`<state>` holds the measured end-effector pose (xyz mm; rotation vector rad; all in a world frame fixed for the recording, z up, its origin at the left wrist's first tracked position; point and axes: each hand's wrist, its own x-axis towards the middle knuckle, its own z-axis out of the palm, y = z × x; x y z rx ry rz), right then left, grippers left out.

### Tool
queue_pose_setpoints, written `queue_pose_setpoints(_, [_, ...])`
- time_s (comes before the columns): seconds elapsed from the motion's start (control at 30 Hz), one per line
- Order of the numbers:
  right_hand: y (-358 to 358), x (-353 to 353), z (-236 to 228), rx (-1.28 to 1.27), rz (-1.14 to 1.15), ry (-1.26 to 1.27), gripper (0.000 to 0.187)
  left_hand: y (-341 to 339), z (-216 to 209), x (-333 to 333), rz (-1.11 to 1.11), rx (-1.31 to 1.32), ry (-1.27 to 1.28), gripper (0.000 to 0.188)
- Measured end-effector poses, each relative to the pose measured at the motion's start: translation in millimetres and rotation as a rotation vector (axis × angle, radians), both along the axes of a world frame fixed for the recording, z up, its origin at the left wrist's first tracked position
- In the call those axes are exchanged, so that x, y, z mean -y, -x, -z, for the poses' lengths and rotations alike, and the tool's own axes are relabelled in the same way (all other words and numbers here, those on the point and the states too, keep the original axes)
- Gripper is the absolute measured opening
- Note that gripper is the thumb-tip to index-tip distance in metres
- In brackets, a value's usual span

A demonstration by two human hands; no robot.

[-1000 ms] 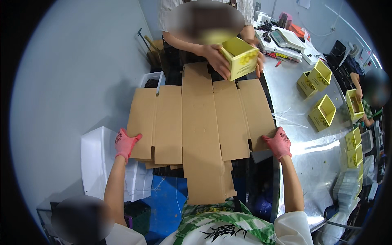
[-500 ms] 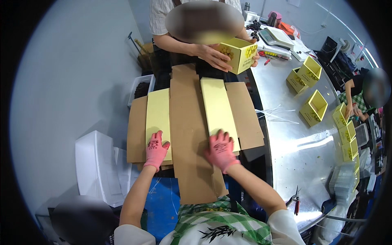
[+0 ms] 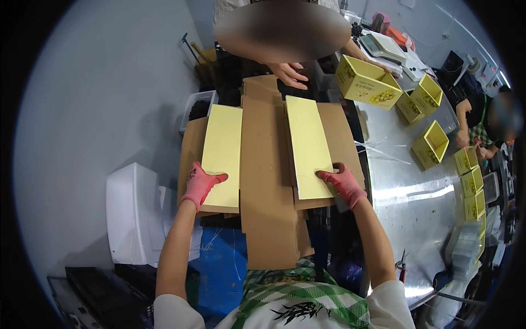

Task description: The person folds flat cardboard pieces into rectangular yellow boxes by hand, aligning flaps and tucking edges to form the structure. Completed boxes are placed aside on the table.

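Note:
A large, flat sheet of brown cardboard (image 3: 266,181) lies unfolded before me, with a long pale-yellow panel on each side of its middle strip. My left hand (image 3: 203,186), in a pink glove, is at the outer edge of the left yellow panel (image 3: 223,137), thumb on top. My right hand (image 3: 345,185), gloved alike, holds the right yellow panel (image 3: 308,145) at its outer near edge, thumb on its face. The other fingers of both hands are partly hidden at the edges.
Across from me a co-worker's hand (image 3: 377,63) holds a yellow box (image 3: 368,85) over the metal table (image 3: 394,208). Several more yellow boxes (image 3: 430,143) stand there, near pruning shears (image 3: 401,268). A white bin (image 3: 134,214) is at left, a scale (image 3: 383,46) at the back.
Both my hands have moved outward, from lying on the panels to their outer edges. The co-worker has swung the yellow box rightward over the metal table and freed one hand. My view has shifted slightly.

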<state>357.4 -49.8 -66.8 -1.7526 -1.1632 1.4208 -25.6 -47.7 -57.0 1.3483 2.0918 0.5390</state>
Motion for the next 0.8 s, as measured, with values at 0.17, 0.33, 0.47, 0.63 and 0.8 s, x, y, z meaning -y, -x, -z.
queue_pose_setpoints(0.17, [48.7,-3.3,-19.1,0.494,-0.195,-0.363,0.07,-92.5,-34.5,13.5,0.417,-0.676,-0.238,0.083])
queue_pose_setpoints(0.33, [132.3,19.6,-48.7,0.745,-0.355,-0.587,0.06,-104.3,-35.1,11.1,0.894,-0.335,-0.224,0.047])
queue_pose_setpoints(0.47, [62.6,15.7,-38.1,0.272,-0.613,-0.68,0.058,-43.6,-75.8,6.8,1.12,0.166,0.156,0.065])
queue_pose_setpoints(0.63, [28.6,2.6,-67.7,0.501,-1.129,-0.827,0.05,-15.9,-60.5,20.9,1.152,0.105,0.069,0.067])
queue_pose_setpoints(0.8, [17.9,-20.4,-58.7,0.754,-1.288,-1.096,0.043,-17.4,-38.4,20.9,1.127,-0.178,-0.225,0.045])
